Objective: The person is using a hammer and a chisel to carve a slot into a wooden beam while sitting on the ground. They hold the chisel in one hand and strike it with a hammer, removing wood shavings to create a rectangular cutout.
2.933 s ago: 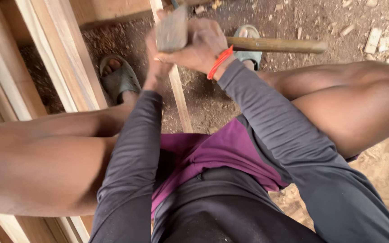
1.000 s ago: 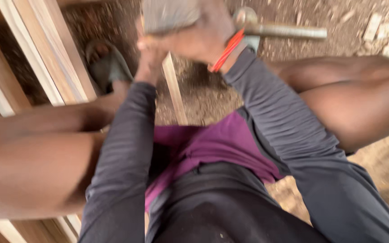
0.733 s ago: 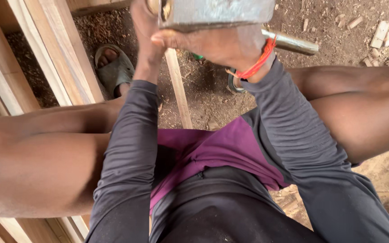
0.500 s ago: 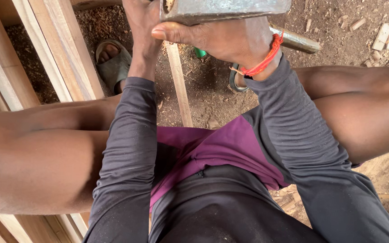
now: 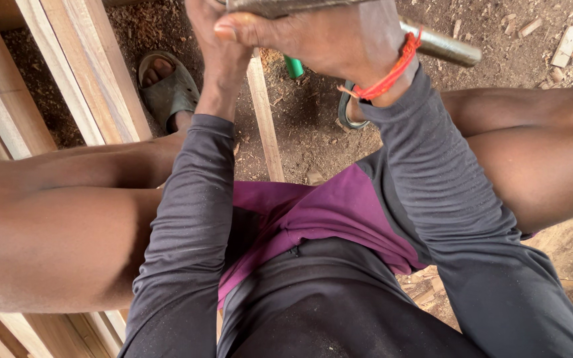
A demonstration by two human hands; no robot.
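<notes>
Gripping a grey metal block (image 5: pixel 286 5) at the far edge of the view, the right hand (image 5: pixel 326 40) curls its fingers over the block's near side, thumb pressed flat beneath it; the left hand (image 5: pixel 217 40) is raised just left of it, its fingers cut off by the frame, so whether they clasp anything I cannot tell. Below the hands a thin wooden strip (image 5: pixel 264 119) runs from far to near over the sawdust ground (image 5: pixel 313 126), between the knees. The strip looks whole and unmarked, so by my judgement the work on it is barely begun. Stacked planks (image 5: pixel 87 79) crowd the left side, a metal pipe (image 5: pixel 442 48) lies far right, and open room is only straight down the middle
</notes>
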